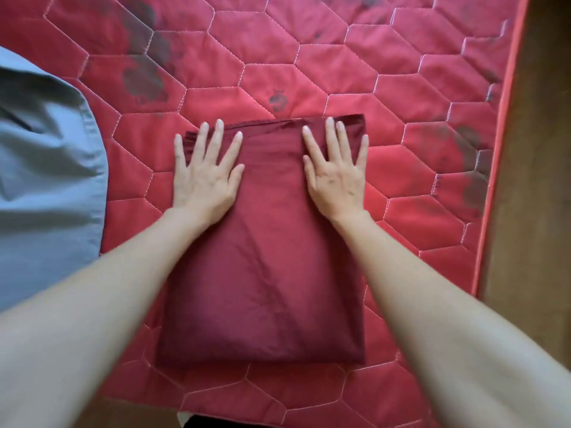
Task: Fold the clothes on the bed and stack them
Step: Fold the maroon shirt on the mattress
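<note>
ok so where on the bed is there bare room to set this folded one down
Bare quilt lies beyond the maroon garment, and right of it toward the bed edge. The left is crowded by the blue garment.

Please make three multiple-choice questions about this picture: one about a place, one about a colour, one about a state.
1. Where does the blue garment lie?
A. left of the folded cloth
B. on top of it
C. on the floor

2. What colour is the folded cloth?
A. green
B. dark red
C. white

3. How are the hands?
A. both flat on the cloth
B. both lifted in the air
C. one gripping a hanger

Answers:
1 A: it lies at the left edge on the mattress.
2 B: it is maroon, darker than the mattress.
3 A: the left hand and right hand press down with straight fingers.
</note>
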### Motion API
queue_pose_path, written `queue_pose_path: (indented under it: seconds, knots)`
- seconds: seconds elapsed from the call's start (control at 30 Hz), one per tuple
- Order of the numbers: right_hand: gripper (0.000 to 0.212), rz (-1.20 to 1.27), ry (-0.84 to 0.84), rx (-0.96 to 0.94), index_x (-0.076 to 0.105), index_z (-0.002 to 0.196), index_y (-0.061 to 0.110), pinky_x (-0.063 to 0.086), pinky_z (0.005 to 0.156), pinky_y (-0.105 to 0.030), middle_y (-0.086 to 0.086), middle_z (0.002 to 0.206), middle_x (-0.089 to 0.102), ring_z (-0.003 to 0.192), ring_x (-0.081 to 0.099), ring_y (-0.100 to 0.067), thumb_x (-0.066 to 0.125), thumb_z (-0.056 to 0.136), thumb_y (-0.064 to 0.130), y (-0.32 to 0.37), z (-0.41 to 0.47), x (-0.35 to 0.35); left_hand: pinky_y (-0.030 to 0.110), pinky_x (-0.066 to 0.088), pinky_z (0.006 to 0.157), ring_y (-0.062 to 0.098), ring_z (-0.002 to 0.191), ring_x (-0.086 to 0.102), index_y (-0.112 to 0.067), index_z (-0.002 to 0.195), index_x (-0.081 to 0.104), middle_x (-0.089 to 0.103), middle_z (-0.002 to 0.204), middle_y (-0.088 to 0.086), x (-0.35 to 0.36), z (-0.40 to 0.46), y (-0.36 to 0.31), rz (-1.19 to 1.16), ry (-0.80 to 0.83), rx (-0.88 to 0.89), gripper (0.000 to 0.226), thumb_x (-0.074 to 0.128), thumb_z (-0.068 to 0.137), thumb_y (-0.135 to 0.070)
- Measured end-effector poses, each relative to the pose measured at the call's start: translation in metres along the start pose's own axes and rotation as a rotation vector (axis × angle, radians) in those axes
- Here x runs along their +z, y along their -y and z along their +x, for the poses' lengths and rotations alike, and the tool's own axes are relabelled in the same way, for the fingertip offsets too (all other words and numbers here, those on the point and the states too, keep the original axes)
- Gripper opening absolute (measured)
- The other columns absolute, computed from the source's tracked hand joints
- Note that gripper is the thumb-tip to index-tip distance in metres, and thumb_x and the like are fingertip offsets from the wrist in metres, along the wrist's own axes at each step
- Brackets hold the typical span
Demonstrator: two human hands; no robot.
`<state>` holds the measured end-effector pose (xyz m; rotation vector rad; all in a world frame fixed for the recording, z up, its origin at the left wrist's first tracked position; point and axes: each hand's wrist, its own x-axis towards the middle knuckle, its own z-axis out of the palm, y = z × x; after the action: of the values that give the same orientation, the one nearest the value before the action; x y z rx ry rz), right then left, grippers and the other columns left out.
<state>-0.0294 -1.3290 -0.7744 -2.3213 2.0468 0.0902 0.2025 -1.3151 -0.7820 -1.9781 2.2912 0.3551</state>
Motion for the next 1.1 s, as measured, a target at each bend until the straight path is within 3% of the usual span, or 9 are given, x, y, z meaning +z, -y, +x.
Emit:
queue_pose_path:
  seconds: [0.13, 0.3, 0.43, 0.57, 0.7, 0.77, 0.93, 1.0, 1.1]
  knots:
    - [0.055, 0.026, 0.064, 0.382, 0.016, 0.154, 0.023, 0.0, 0.117, -0.057, -0.013, 0.161, 0.009, 0.15, 0.002, -0.025, 0.023, 0.103, 0.042, -0.037, 0.01, -0.017, 0.059, -0.003, 0.117, 0.026, 0.149, 0.001, -0.018, 0.154, 0.017, 0.008, 0.162, 0.011, -0.023, 0.026, 0.03, 0.036, -0.048, -0.095, 0.057, 0.02, 0.102, -0.042]
    - [0.052, 0.128, -0.073, 0.201, 0.024, 0.152, 0.024, 0.004, 0.119, -0.051, -0.01, 0.161, 0.014, 0.149, 0.008, -0.024, 0.027, 0.102, 0.036, 0.033, -0.037, -0.037, 0.056, 0.0, 0.116, 0.029, 0.149, 0.007, -0.013, 0.152, 0.022, 0.013, 0.161, 0.012, -0.036, -0.031, -0.024, -0.079, -0.217, -0.04, 0.055, 0.03, 0.101, -0.032]
    - [0.052, 0.237, 0.012, 0.115, 0.03, 0.15, 0.023, 0.009, 0.118, -0.053, -0.011, 0.159, 0.021, 0.148, 0.014, -0.025, 0.028, 0.099, 0.032, 0.097, -0.126, -0.016, 0.053, 0.006, 0.119, 0.028, 0.149, 0.009, -0.011, 0.153, 0.02, 0.014, 0.161, 0.01, 0.001, -0.129, -0.073, -0.06, -0.104, 0.043, 0.057, 0.034, 0.101, -0.026]
    - [0.052, 0.092, 0.082, 0.093, 0.033, 0.15, 0.027, 0.016, 0.117, -0.053, -0.008, 0.158, 0.025, 0.147, 0.021, -0.025, 0.032, 0.1, 0.04, 0.07, -0.202, 0.009, 0.055, 0.012, 0.116, 0.029, 0.147, 0.02, -0.018, 0.152, 0.029, 0.02, 0.16, 0.009, 0.03, -0.19, -0.04, -0.04, -0.003, 0.083, 0.056, 0.031, 0.099, -0.037]
    - [0.058, 0.035, 0.111, 0.489, 0.026, 0.152, 0.023, 0.011, 0.118, -0.053, -0.012, 0.159, 0.021, 0.148, 0.016, -0.027, 0.027, 0.099, 0.046, 0.001, -0.232, 0.008, 0.059, 0.011, 0.114, 0.033, 0.147, 0.019, -0.014, 0.15, 0.032, 0.021, 0.159, 0.014, 0.029, -0.199, 0.022, -0.05, -0.034, -0.022, 0.058, 0.026, 0.097, -0.036]
    - [0.06, 0.049, 0.073, 0.559, 0.026, 0.152, 0.018, 0.009, 0.118, -0.054, -0.016, 0.159, 0.019, 0.148, 0.013, -0.028, 0.024, 0.1, 0.047, -0.015, -0.238, -0.002, 0.06, 0.009, 0.115, 0.034, 0.147, 0.015, -0.009, 0.15, 0.029, 0.02, 0.159, 0.016, 0.022, -0.201, 0.038, -0.045, -0.097, -0.085, 0.058, 0.027, 0.098, -0.034]
    - [0.058, 0.167, -0.08, 0.143, 0.035, 0.149, 0.017, 0.012, 0.118, -0.052, -0.016, 0.156, 0.027, 0.146, 0.021, -0.03, 0.034, 0.098, 0.045, 0.031, -0.246, -0.021, 0.054, 0.008, 0.117, 0.03, 0.147, 0.018, -0.012, 0.15, 0.032, 0.023, 0.159, 0.012, 0.017, -0.23, -0.007, -0.044, -0.213, 0.212, 0.057, 0.032, 0.098, -0.034]
    - [0.056, 0.188, -0.049, -0.053, 0.037, 0.148, 0.02, 0.014, 0.118, -0.052, -0.014, 0.156, 0.029, 0.146, 0.023, -0.028, 0.037, 0.098, 0.046, 0.059, -0.254, -0.017, 0.055, 0.014, 0.116, 0.029, 0.147, 0.022, -0.013, 0.149, 0.035, 0.026, 0.158, 0.011, 0.03, -0.251, -0.039, -0.034, -0.177, 0.352, 0.056, 0.034, 0.098, -0.036]
    - [0.056, 0.127, 0.059, -0.183, 0.037, 0.148, 0.024, 0.019, 0.116, -0.055, -0.011, 0.157, 0.028, 0.146, 0.023, -0.024, 0.035, 0.098, 0.05, 0.072, -0.272, 0.001, 0.055, 0.019, 0.116, 0.029, 0.146, 0.025, -0.012, 0.149, 0.035, 0.026, 0.158, 0.011, 0.052, -0.273, -0.056, 0.023, -0.095, 0.35, 0.06, 0.034, 0.097, -0.042]
